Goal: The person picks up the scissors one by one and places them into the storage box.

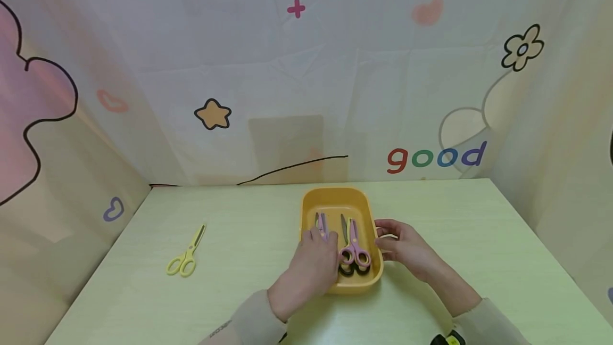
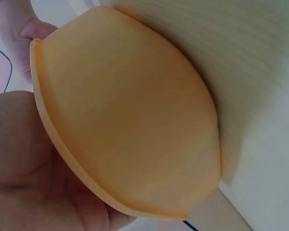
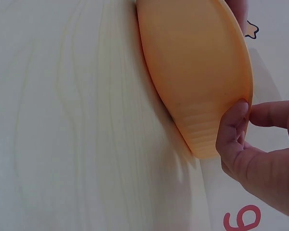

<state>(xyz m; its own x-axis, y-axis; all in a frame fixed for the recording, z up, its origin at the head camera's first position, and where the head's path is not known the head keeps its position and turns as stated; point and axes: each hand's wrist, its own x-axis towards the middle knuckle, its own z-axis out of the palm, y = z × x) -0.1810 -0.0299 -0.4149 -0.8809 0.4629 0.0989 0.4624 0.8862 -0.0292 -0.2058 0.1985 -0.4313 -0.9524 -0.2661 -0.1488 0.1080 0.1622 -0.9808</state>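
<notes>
A yellow plastic tray (image 1: 366,209) stands near the middle of the table, with several scissors inside. My left hand (image 1: 316,260) reaches over its near left side, fingers bent down around purple scissors (image 1: 323,222); their handles and my fingertips are hidden. Pink-handled scissors (image 1: 354,252) lie to the right in the tray, over scissors with black handles (image 1: 346,271). At the tray's right rim, my right hand (image 1: 407,246) pinches the edge between thumb and finger. The left wrist view shows my left palm (image 2: 33,178) beside the tray's outer wall (image 2: 130,110).
Yellow scissors (image 1: 184,260) lie on the left part of the pale wood-grain table (image 1: 230,238), blades pointing away. Behind the table hangs a printed curtain (image 1: 268,68) with a star, hearts and the word "good".
</notes>
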